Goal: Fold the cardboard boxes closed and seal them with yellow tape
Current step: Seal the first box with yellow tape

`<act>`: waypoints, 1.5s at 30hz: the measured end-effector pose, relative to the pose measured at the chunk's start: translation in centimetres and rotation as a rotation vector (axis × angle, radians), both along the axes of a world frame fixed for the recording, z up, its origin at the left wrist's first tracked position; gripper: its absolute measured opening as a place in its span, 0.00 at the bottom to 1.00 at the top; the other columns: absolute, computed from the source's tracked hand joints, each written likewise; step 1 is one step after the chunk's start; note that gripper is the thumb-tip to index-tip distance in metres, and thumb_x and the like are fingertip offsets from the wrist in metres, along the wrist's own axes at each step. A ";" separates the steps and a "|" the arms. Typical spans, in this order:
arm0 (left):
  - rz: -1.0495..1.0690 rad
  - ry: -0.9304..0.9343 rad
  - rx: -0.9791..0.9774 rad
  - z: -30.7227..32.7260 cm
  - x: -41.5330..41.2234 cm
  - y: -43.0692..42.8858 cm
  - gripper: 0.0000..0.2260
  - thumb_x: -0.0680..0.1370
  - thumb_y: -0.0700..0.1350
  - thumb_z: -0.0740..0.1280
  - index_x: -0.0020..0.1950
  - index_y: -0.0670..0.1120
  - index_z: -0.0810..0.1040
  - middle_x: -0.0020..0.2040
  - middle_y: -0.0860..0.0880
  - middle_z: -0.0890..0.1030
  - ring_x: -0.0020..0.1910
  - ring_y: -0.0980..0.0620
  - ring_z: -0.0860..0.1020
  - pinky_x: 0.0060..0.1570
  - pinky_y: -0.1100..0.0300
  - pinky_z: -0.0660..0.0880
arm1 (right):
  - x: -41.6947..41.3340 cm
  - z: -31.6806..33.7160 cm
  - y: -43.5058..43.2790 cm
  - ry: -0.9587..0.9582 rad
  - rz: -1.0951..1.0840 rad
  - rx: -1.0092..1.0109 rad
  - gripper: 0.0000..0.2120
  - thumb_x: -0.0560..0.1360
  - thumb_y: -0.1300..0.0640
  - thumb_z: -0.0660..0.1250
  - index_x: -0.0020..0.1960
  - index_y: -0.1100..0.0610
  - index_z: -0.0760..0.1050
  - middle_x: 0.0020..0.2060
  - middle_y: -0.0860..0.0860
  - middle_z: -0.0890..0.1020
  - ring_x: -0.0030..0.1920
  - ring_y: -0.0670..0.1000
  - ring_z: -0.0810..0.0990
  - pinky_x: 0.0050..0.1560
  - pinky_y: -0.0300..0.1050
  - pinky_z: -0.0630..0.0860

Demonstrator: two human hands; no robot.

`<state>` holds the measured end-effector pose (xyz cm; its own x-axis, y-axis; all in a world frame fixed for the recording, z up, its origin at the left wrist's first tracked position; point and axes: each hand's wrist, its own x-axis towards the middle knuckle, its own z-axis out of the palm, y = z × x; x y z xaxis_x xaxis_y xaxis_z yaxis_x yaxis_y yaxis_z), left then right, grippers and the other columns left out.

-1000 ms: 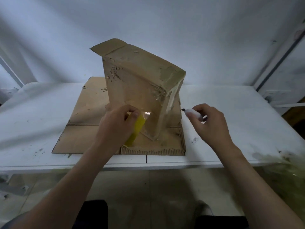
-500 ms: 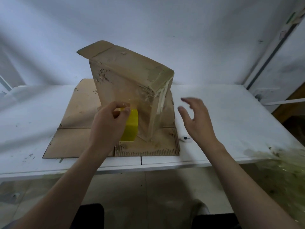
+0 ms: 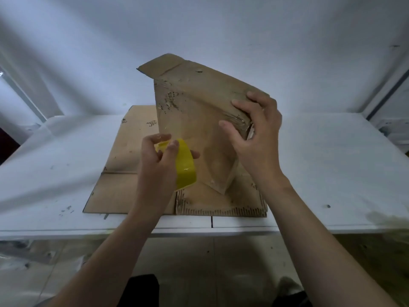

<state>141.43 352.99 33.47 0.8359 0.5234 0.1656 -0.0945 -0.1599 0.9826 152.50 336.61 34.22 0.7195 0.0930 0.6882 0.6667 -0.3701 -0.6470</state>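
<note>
A worn brown cardboard box (image 3: 194,120) stands tilted on one corner at the table's middle, with a loose flap sticking out at its top left. My left hand (image 3: 158,165) holds a roll of yellow tape (image 3: 184,166) against the box's lower left face. My right hand (image 3: 254,129) grips the box's upper right corner, thumb on the front face and fingers over the top edge.
A flattened sheet of cardboard (image 3: 124,171) lies under the box on the white table (image 3: 332,162). A small dark speck (image 3: 328,206) sits on the table at the right. White walls close in behind, and the table's front edge is near me.
My right hand put down a small white tool, then rose from the table and took hold of the box's upper right corner. My left hand kept the tape roll at the box's lower face.
</note>
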 end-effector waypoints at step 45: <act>-0.099 -0.337 0.065 6.7 -1.9 -1.4 0.26 0.78 0.36 0.71 0.67 0.47 0.59 0.62 0.54 0.81 0.55 0.56 0.83 0.47 0.58 0.82 | -7.0 3.9 -3.2 0.248 0.358 0.154 0.13 0.81 0.46 0.61 0.62 0.44 0.78 0.74 0.39 0.66 0.74 0.38 0.64 0.67 0.31 0.69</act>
<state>139.50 351.61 40.17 0.7746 0.4223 0.4708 -0.4297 -0.1948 0.8817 145.52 333.41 38.15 0.8055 0.2758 0.5244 0.5531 -0.0324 -0.8325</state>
